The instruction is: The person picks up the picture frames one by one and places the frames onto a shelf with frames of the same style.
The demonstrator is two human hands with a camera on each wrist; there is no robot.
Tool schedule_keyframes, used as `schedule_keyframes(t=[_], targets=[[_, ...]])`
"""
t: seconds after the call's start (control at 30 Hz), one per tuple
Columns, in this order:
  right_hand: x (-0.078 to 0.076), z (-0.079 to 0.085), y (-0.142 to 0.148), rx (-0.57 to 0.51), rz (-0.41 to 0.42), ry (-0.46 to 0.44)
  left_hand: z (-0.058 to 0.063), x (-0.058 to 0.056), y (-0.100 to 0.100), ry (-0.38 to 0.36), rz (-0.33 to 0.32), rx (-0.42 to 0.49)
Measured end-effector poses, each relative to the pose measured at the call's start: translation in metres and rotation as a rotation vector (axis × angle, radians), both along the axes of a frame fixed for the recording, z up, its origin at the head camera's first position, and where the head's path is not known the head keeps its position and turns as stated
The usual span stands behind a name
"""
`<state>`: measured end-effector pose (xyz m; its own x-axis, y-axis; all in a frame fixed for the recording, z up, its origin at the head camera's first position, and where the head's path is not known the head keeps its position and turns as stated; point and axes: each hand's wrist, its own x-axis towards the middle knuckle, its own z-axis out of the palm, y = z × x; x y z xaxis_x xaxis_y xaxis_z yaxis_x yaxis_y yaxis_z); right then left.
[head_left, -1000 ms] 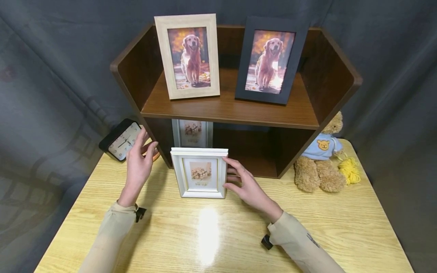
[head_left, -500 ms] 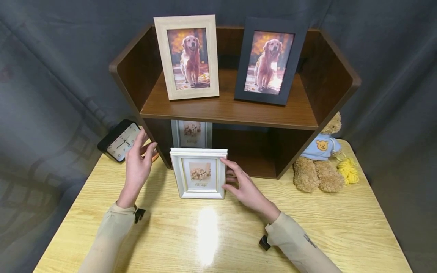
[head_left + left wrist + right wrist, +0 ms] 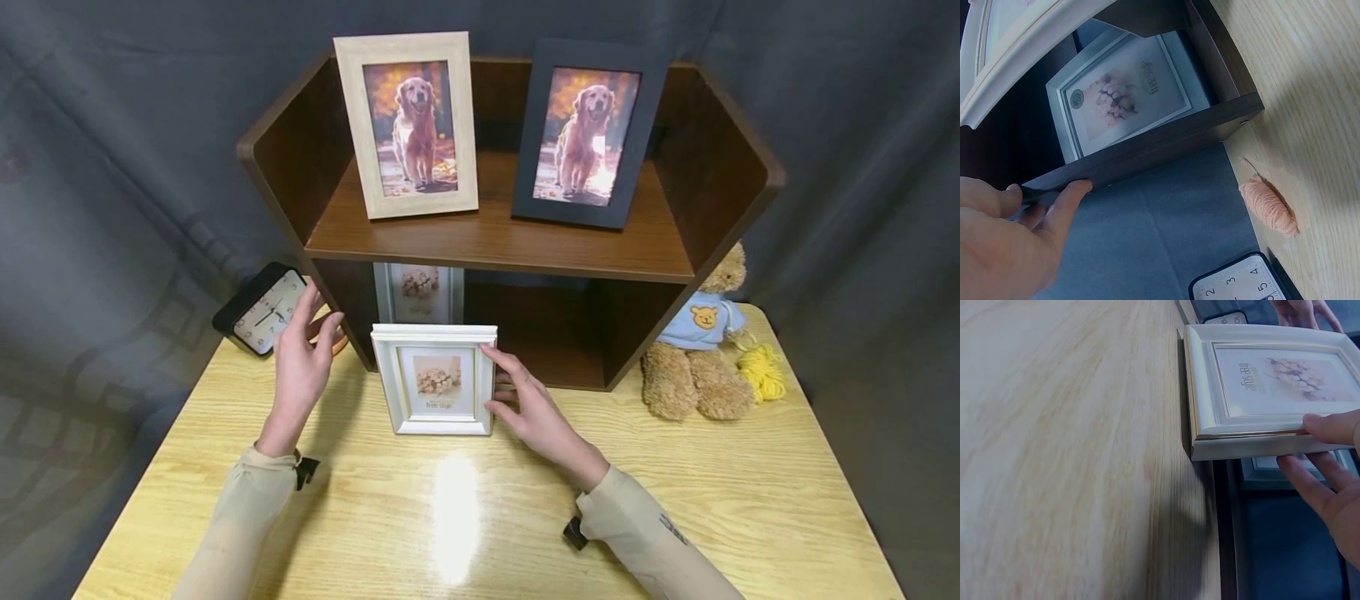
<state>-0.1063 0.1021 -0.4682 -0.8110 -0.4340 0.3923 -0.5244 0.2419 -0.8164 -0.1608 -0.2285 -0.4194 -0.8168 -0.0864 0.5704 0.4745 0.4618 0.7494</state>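
Note:
My right hand [image 3: 538, 417] holds a white picture frame [image 3: 435, 423] by its right edge, thumb on the front and fingers behind. The frame stands nearly upright at the front of the shelf's lower level, with a flower print inside. In the right wrist view, the thumb [image 3: 1332, 428] presses the frame's face near its edge. My left hand [image 3: 302, 367] is beside the brown shelf's left side panel [image 3: 1166, 140], its fingertips right at the panel's edge and nothing in its grasp. Inside the lower compartment stands a grey-blue picture frame [image 3: 420, 293], partly hidden behind the white one.
A cream picture frame [image 3: 349, 125] and a black picture frame [image 3: 528, 142], both with dog photos, stand on the upper shelf [image 3: 495, 242]. Left of it is a black clock [image 3: 266, 312], with pink yarn [image 3: 1270, 205] nearby. At right sit a teddy bear [image 3: 697, 383] and yellow yarn [image 3: 762, 373].
Hardly anything moves. The whole scene drifts slightly left in the head view, while the right hand keeps its hold on the white picture frame and the left hand stays at the shelf panel.

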Motion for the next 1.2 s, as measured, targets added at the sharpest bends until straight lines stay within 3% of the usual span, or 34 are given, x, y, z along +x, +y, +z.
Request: schedule_keyframes(t=[0.67, 1.0, 1.2], targets=[[0.005, -0.001, 0.0, -0.023, -0.061, -0.022, 0.0, -0.001, -0.001, -0.005, -0.002, -0.015], [0.008, 0.009, 0.009, -0.036, -0.095, -0.056, 0.0, -0.001, -0.001, 0.003, 0.001, -0.018], [0.009, 0.017, 0.021, -0.036, -0.106, -0.024, 0.0, 0.0, -0.001, -0.004, -0.005, -0.003]])
